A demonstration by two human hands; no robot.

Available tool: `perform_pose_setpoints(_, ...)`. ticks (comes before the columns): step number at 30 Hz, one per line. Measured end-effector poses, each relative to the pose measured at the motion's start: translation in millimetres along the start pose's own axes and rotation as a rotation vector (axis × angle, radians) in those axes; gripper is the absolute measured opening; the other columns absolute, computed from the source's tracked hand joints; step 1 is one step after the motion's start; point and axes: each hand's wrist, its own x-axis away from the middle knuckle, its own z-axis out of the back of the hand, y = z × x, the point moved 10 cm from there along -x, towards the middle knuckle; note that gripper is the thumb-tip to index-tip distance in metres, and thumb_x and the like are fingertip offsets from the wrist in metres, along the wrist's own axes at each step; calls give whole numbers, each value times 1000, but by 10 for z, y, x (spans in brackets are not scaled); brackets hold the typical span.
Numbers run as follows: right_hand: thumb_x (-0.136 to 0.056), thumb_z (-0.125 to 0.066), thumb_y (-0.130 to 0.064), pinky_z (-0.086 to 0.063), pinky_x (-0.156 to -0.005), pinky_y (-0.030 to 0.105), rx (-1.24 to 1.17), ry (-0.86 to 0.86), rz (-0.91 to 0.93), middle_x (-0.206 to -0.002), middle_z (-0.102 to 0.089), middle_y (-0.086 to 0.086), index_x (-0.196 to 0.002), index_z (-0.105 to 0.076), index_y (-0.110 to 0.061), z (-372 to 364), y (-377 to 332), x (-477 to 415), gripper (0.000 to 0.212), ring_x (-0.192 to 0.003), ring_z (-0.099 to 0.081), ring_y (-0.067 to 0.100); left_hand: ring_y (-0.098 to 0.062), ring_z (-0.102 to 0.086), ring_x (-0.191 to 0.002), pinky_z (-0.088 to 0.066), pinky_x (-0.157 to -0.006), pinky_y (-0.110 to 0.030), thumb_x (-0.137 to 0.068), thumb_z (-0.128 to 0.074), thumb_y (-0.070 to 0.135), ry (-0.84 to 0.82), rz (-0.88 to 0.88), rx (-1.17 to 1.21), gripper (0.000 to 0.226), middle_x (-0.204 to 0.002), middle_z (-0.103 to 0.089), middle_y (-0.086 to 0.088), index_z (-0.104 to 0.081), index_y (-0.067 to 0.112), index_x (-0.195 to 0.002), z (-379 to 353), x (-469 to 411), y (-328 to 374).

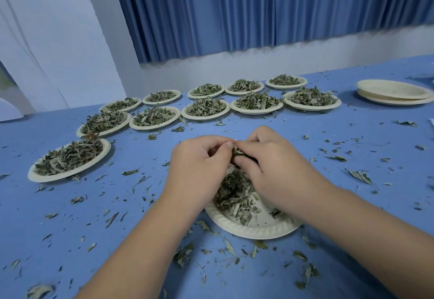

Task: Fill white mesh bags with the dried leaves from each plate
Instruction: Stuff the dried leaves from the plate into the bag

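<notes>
Bagging in hand, one plate partly emptied

Head view: left hand [202, 157] and right hand [270, 157] both curled, fingertips pinching one tuft of dried leaves [237, 151] above the near plate [249, 231], leaves left on it. Mesh bag hidden between the palms, if there. Next, probably: push tuft in, scoop again. Beyond: eleven heaped plates [51, 179], one stack of empty plates [394, 92].

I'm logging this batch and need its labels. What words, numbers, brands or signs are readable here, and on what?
None: no readable text shows in this view.
Cream embossed paper plates: moulded rim pattern only, no print.
Blue tablecloth and blue pleated curtain: plain.
Left hand and right hand pinch dried green leaves; anything else they hold is hidden, so a tag there cannot be checked.
</notes>
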Motion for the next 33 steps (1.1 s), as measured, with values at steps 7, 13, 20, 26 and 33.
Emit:
perform_pose_setpoints(7,-89,-61,-23,-47,-78,34,22,160,48,-89,-62,-3,-96,-68,-17,159,-97,-5,11,-86,-57,15,0,-56,-53,-48,-53,-22,-91,-62,19,17,-3,60,33,-62,-69,11,-74,39,-68,13,4,33)
perform_pose_setpoints(13,-86,-65,-17,-36,-72,9,-86,170,57,-89,-49,-7,-96,-74,-20,138,-66,-28,14,-81,-47,7,-9,-62,-58,-49,-56,-24,-90,-63,18,45,17,81,31,-63,-70,11,-73,36,-66,47,-9,-8)
perform_pose_setpoints(20,-80,-74,-15,-44,-71,12,-273,225,-42,-79,-61,-15,-93,-71,-28,240,24,-116,18,-78,-56,0,-5,-51,-53,-43,-51,-20,-91,-63,21,74,58,146,25,-63,-68,5,-74,33,-72,111,-27,-41)
perform_pose_setpoints(26,-78,-72,-23,-37,-57,14,-100,225,-18,-73,-64,-12,-81,-65,-28,231,-111,-243,9,-61,-49,-1,-1,-46,-44,-36,-44,-15,-91,-62,19,78,124,229,30,-51,-61,12,-76,35,-70,114,-53,-127)
perform_pose_setpoints(33,-76,-76,-15,-48,-66,13,-323,185,-13,-81,-67,-12,-86,-69,-26,195,-85,-308,16,-70,-60,2,-2,-50,-47,-39,-53,-23,-92,-63,19,97,170,310,28,-51,-59,12,-77,31,-71,164,-101,-236)
